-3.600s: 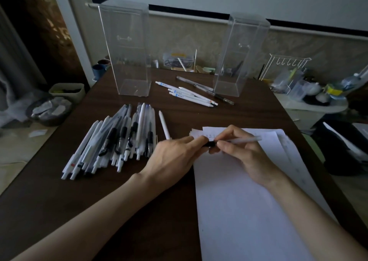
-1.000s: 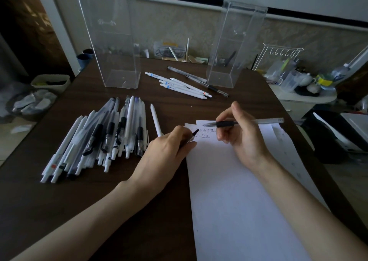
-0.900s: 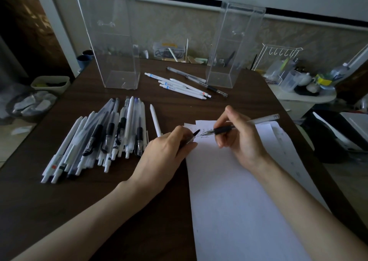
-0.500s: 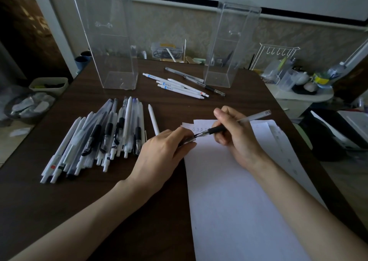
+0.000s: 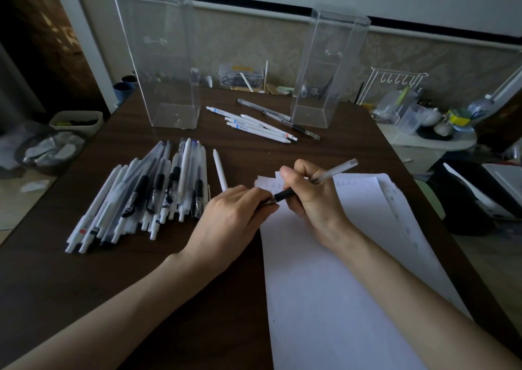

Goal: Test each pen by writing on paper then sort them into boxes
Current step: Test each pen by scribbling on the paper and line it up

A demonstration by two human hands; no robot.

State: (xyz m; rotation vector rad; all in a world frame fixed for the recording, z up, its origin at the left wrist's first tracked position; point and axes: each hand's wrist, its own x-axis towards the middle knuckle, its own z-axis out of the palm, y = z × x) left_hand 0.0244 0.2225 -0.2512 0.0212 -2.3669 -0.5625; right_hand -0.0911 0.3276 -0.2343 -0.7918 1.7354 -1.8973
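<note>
My right hand (image 5: 313, 197) grips a clear-barrelled pen (image 5: 336, 170) with a black grip, over the top of the white paper (image 5: 339, 285). Its tip end meets the pen cap (image 5: 267, 201), which my left hand (image 5: 234, 220) pinches at the paper's left edge; most of the cap is hidden by my fingers. A pile of several pens (image 5: 147, 191) lies to the left, with a single white pen (image 5: 220, 169) beside it. Two tall clear boxes stand at the back, the left box (image 5: 163, 59) and the right box (image 5: 324, 73).
Several pens (image 5: 260, 125) lie on the dark wooden table (image 5: 84, 285) between the two boxes. Faint written marks show on the paper's top edge. A cluttered white side table (image 5: 432, 143) stands past the right table edge; bins sit on the floor at left.
A second ago my right hand held the uncapped pen above the paper, apart from the cap. It has since moved left and down, bringing the tip to the cap in my left hand.
</note>
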